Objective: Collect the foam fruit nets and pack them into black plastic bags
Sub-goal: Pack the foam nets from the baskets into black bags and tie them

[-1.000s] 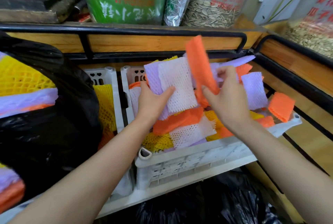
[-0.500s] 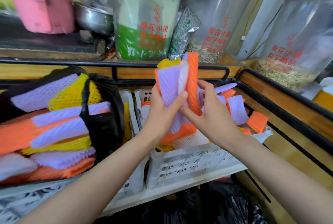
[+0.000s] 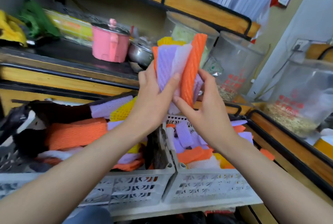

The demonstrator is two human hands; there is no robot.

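Observation:
Both hands hold up an upright stack of foam fruit nets (image 3: 177, 61), purple, white, orange and yellow, above the crates. My left hand (image 3: 153, 97) grips the stack from the left, thumb across the purple net. My right hand (image 3: 205, 103) holds its right side, fingers around the orange net. Below, a white plastic crate (image 3: 207, 186) holds several loose nets (image 3: 194, 144). To the left, a black plastic bag (image 3: 27, 115) sits in a second crate (image 3: 126, 187), stuffed with orange, purple and yellow nets (image 3: 77, 133).
A wooden shelf with black metal rails (image 3: 63, 79) runs behind the crates. On it stand a pink pot (image 3: 110, 43) and a steel bowl (image 3: 140, 52). Clear bags of seeds (image 3: 295, 101) stand at the right. More black bags (image 3: 198, 218) lie under the crates.
The hands have lifted the stack of nets up out of the right crate. The orange net has joined the stack. The view has tilted upward.

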